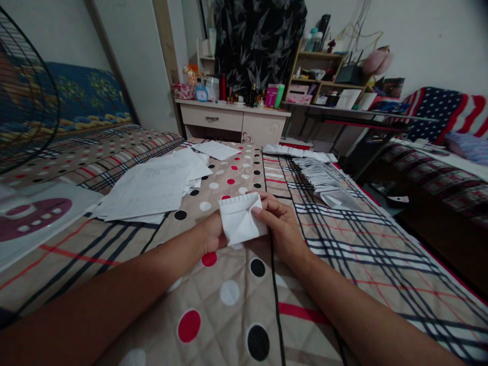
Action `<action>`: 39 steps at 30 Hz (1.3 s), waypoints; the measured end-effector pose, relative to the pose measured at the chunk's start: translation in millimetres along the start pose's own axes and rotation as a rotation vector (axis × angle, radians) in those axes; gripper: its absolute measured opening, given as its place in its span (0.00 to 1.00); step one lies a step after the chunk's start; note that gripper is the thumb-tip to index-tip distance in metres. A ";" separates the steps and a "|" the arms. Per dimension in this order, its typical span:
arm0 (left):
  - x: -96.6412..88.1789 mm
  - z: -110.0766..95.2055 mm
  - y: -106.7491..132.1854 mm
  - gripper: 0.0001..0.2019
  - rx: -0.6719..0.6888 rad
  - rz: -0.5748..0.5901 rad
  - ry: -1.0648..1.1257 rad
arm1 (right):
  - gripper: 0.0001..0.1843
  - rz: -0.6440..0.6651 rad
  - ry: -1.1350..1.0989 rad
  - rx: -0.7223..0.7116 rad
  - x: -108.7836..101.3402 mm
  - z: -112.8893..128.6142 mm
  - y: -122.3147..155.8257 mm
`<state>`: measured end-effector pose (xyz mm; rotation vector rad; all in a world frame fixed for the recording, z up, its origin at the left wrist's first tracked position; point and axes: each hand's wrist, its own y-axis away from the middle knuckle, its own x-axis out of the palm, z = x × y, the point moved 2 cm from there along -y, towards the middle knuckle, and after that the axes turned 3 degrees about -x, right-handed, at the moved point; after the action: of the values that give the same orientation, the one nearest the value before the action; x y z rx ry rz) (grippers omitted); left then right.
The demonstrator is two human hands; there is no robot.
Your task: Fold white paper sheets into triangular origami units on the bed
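A small folded white paper packet (242,223), with a narrow printed strip along its top edge, is held above the patterned bedspread (229,325). My right hand (280,223) grips its right side, thumb pressed on the front and fingers behind. Behind the packet's left side lies my left hand (214,231); its fingers are mostly covered by the paper, so their grip is hidden. To the left spreads a pile of lined, written paper sheets (148,185). On the right, a long row of similar folded white papers (320,178) rests on the bedspread.
A plastic bag with a purple print (38,213) lies at the left, below a fan guard (28,91). One loose white sheet (216,150) lies toward the far end. Beyond stands a white dresser (213,119) crowded with bottles. The bed's right edge borders a dark gap.
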<state>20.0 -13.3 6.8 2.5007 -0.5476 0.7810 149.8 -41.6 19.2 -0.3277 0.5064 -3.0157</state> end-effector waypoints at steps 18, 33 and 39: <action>-2.2 -16.5 12.2 0.21 0.643 -0.022 -0.771 | 0.15 -0.107 0.022 0.115 -7.5 -4.5 -0.4; 5.3 -20.0 26.4 0.06 1.147 -0.184 -1.189 | 0.17 -0.095 0.067 0.189 -6.7 -10.0 0.9; 5.1 -21.0 28.9 0.05 1.115 -0.222 -1.115 | 0.21 -0.121 0.137 0.200 -5.7 -8.2 0.1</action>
<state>0.7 -26.9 34.1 3.8153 -0.0922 -0.7511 153.6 -38.5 10.5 -0.1439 0.1951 -3.1865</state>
